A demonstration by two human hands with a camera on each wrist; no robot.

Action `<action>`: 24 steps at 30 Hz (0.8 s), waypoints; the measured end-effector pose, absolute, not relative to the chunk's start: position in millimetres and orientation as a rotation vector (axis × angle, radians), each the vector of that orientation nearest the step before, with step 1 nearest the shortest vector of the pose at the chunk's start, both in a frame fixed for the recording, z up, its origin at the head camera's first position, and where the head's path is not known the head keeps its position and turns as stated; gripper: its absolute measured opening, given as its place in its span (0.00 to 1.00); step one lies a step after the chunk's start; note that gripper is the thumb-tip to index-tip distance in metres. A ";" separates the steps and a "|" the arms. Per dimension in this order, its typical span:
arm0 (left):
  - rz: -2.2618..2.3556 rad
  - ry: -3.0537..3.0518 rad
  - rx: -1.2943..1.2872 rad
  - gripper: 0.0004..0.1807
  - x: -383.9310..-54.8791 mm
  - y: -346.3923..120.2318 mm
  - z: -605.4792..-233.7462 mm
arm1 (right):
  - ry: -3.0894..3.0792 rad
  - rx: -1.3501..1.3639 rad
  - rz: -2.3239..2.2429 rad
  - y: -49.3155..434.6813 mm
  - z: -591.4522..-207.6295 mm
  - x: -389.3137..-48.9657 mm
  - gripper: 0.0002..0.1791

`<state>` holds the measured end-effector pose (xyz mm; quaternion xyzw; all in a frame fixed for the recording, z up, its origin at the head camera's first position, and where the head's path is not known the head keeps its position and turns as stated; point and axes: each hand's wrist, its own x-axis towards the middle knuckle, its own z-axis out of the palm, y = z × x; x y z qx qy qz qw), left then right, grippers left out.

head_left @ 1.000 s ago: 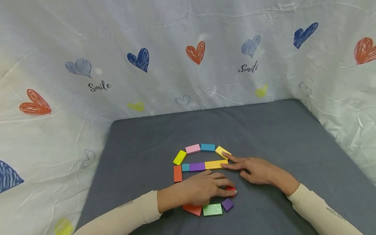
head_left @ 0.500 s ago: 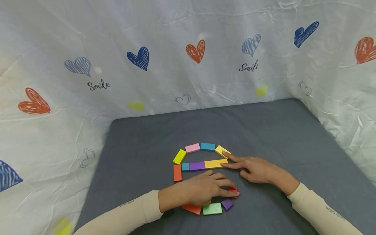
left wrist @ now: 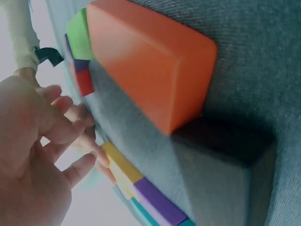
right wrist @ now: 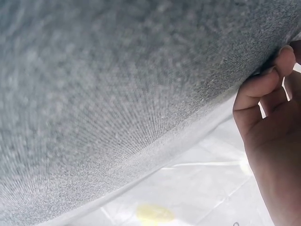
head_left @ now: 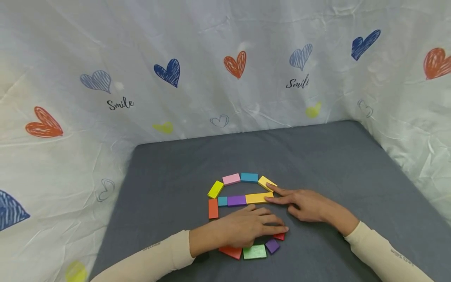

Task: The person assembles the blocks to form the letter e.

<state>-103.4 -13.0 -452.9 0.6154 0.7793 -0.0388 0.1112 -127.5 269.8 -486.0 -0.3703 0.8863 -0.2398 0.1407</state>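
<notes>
Flat coloured blocks form a ring with a bar across it. My left hand (head_left: pixel 244 226) reaches over its lower half, index finger stretched along the red block (head_left: pixel 279 237) at the right. In the left wrist view the left fingers are bent loosely near this block, and nothing shows pinched between them. My right hand (head_left: pixel 311 204) comes in from the right. Two of its straight fingertips touch the slanted pale yellow block (head_left: pixel 265 181) and the long yellow block (head_left: pixel 255 198). The purple block (head_left: pixel 272 246) and green block (head_left: pixel 255 252) lie below the red one.
A pink block (head_left: pixel 231 179), blue block (head_left: pixel 249 178) and bright yellow block (head_left: pixel 215 189) make the top arc. Teal (head_left: pixel 222 201) and purple (head_left: pixel 236 200) blocks continue the bar. Orange blocks (left wrist: pixel 146 56) lie at left, partly hidden. A printed curtain (head_left: pixel 197 102) surrounds the grey table (head_left: pixel 169 172).
The red block has shifted slightly right and toward the purple block under my left fingers. The left index finger now lies straighter over it. My right hand stays in place.
</notes>
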 end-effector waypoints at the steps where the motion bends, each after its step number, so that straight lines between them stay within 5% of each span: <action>1: -0.099 2.309 1.799 0.46 -103.6 -14.1 -451.5 | 2.561 -1.071 -0.692 269.8 -486.4 -127.5 0.42; 9: 0.070 2.438 1.672 0.52 -108.0 -35.1 -434.1 | 2.598 -1.134 -0.664 272.5 -487.6 -126.2 0.43; 18: 0.275 2.573 1.645 0.32 -113.2 -56.0 -431.6 | 2.631 -1.157 -0.629 280.0 -487.9 -128.8 0.45; 24: 0.446 2.675 1.548 0.31 -114.8 -71.4 -427.3 | 2.631 -1.129 -0.632 281.2 -487.5 -126.8 0.45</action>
